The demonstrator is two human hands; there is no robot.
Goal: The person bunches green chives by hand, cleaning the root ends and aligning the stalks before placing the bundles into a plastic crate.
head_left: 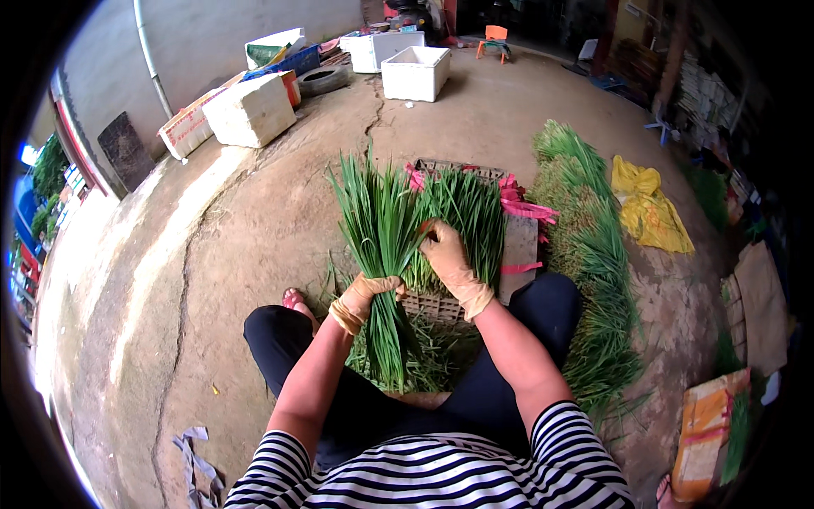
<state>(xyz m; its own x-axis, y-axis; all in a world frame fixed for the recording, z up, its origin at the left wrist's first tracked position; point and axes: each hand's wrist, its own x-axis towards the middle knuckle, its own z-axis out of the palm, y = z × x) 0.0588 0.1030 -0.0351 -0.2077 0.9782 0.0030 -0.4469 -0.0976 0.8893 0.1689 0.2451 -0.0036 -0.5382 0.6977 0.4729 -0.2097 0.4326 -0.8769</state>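
A thick bunch of long, flat green leaves that look like garlic chives [377,220] stands upright before me, fanning out at the top. My left hand [366,297], in a tan glove, is wrapped around its lower middle. Leaves also hang below that fist. My right hand [449,259], gloved too, has its fingers pinched together at the bunch's right edge; whatever small thing they hold is too small to make out. Behind that hand, more chives [466,208] fill a brown plastic crate [434,307]. Pink strips [530,209] lie over the crate's right side.
A long pile of chives [593,280] runs along my right, beside a yellow sack [649,204]. Loose leaves [441,343] litter the ground between my legs. White foam boxes [415,75], a tyre [324,80] and an orange chair [495,42] stand farther off.
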